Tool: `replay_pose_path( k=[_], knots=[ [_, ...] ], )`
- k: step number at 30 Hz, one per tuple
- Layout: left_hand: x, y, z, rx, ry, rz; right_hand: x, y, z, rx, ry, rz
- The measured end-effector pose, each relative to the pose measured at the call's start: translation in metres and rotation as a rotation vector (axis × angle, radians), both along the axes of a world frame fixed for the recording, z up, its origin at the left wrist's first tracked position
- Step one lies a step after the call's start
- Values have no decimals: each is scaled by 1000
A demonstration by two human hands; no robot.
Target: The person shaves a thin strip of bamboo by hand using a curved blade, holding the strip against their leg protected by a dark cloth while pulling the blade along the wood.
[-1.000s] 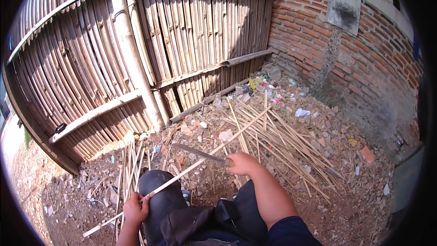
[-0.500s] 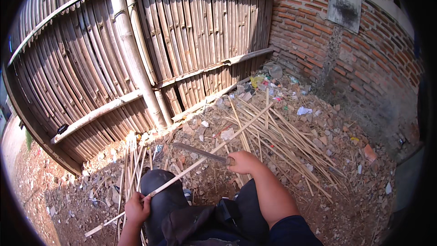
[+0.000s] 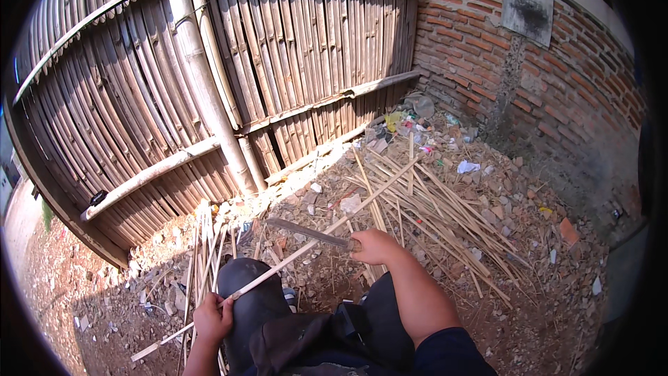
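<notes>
My left hand [image 3: 212, 318] is closed around a long pale bamboo strip [image 3: 289, 259], near its lower end. The strip slants over my left knee, up and away to the right. In my right hand [image 3: 371, 246] is the handle of a machete [image 3: 309, 232], mostly hidden by the fingers. Its dark blade points left and crosses the strip; whether blade and strip touch, I cannot tell. Beyond my right hand lies a loose heap of bamboo strips [image 3: 445, 212]. More strips [image 3: 203, 247] lie beside my left knee.
A bamboo wall [image 3: 306, 42] with a thick upright pole [image 3: 209, 76] stands ahead and to the left. A brick wall [image 3: 459, 35] closes off the right. The ground [image 3: 529, 257] is strewn with rubble, stones and litter, including a white scrap [image 3: 468, 167] and a brick piece [image 3: 568, 231].
The whole view has shifted very slightly. Both hands, the machete and the bamboo strip keep nearly the same places.
</notes>
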State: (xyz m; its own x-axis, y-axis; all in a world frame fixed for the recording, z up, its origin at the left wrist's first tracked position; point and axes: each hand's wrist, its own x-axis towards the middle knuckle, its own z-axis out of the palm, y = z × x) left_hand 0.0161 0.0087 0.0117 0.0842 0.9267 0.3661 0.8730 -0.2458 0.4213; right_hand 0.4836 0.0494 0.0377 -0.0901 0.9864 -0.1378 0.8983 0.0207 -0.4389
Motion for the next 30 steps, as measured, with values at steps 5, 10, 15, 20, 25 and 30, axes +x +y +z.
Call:
replay_pose_path(
  k=[5, 10, 15, 20, 25, 30],
  knots=[
    [1, 0, 3, -13, 17, 9, 0, -1, 0, 15, 33, -6],
    [0, 0, 3, -10, 43, -8, 0, -2, 3, -7, 47, 0],
    [3, -1, 7, -26, 46, -11, 1, -3, 1, -7, 36, -6],
    [1, -1, 6, -23, 53, -16, 2, -3, 0, 34, 47, -9],
    [0, 0, 4, -26, 65, -17, 0, -4, 7, 7, 44, -8],
    [0, 2, 3, -35, 54, -16, 3, -2, 2, 3, 38, 5]
  ],
)
